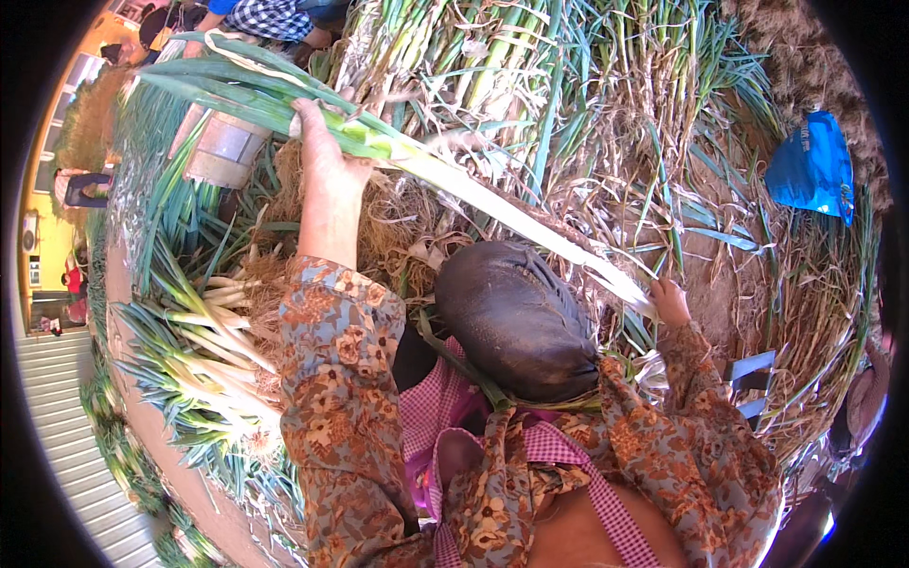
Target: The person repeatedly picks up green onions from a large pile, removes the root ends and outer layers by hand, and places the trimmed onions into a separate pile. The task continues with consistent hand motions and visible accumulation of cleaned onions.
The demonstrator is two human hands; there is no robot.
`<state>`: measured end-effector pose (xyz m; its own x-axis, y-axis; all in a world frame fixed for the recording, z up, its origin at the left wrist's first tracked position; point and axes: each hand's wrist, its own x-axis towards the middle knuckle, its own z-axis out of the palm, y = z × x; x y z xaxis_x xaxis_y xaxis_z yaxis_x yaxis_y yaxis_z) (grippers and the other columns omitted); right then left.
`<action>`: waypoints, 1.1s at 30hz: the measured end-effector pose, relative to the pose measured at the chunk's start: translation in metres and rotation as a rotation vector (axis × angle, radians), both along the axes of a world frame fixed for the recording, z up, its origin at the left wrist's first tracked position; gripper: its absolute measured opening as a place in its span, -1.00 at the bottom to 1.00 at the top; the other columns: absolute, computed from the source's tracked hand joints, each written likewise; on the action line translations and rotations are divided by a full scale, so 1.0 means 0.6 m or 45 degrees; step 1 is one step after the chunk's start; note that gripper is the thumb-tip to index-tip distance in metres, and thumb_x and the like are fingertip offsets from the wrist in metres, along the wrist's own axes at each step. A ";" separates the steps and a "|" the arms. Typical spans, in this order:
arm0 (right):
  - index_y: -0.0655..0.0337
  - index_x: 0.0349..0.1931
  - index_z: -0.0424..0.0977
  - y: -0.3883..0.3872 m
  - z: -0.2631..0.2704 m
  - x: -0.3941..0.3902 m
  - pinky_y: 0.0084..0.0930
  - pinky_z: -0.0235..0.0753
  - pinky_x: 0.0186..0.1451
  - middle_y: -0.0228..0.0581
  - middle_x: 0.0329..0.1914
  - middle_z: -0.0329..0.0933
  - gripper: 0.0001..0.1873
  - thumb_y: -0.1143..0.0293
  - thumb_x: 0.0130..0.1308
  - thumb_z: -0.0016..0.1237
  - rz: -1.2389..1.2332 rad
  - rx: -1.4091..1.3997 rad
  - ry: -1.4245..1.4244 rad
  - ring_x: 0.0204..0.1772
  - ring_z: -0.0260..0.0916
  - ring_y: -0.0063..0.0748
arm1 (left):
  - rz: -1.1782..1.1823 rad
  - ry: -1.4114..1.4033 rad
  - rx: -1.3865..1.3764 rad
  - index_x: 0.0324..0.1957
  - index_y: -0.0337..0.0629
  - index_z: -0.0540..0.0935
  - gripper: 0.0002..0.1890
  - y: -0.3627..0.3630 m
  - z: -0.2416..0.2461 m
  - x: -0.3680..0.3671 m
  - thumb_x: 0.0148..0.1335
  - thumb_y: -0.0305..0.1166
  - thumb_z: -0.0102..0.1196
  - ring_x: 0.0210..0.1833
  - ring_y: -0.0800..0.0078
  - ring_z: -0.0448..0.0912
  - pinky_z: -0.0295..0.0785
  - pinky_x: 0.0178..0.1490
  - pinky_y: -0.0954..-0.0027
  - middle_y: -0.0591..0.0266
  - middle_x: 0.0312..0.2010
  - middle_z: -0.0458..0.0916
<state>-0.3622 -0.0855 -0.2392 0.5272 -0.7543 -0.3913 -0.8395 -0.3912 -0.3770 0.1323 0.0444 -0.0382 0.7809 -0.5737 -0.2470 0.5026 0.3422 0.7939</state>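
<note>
A long leek-like green onion (490, 202) stretches diagonally in front of me, green leaves at the upper left, white shank down to the right. My left hand (323, 142) grips it where the leaves meet the stalk. At the lower end of the white shank, my right hand (669, 302) has its fingers on the stalk or on a strip of its outer layer; which one is unclear. A dark, rounded covering (511, 319) below the stalk hides part of my lap. Dry roots and peeled leaves lie beneath the stalk.
Unpeeled onions (490, 78) are heaped ahead. Cleaned white-stemmed onions (220, 348) lie at the left, near a pale bucket (227, 149). A blue bag (813, 167) lies at the right, with more dry-leaved onions (817, 312) below it. Another person (270, 18) is at the upper left.
</note>
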 end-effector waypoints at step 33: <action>0.18 0.02 0.36 -0.099 0.054 0.037 -0.15 0.35 0.00 0.11 0.01 0.37 -0.56 0.14 0.19 -0.10 -0.065 -0.422 -0.276 0.00 0.33 0.15 | 0.503 -0.002 0.257 0.04 -0.13 0.31 -0.29 0.007 -0.014 0.079 0.25 0.24 -0.68 -0.04 0.24 0.42 0.15 0.19 -0.16 0.08 -0.14 0.42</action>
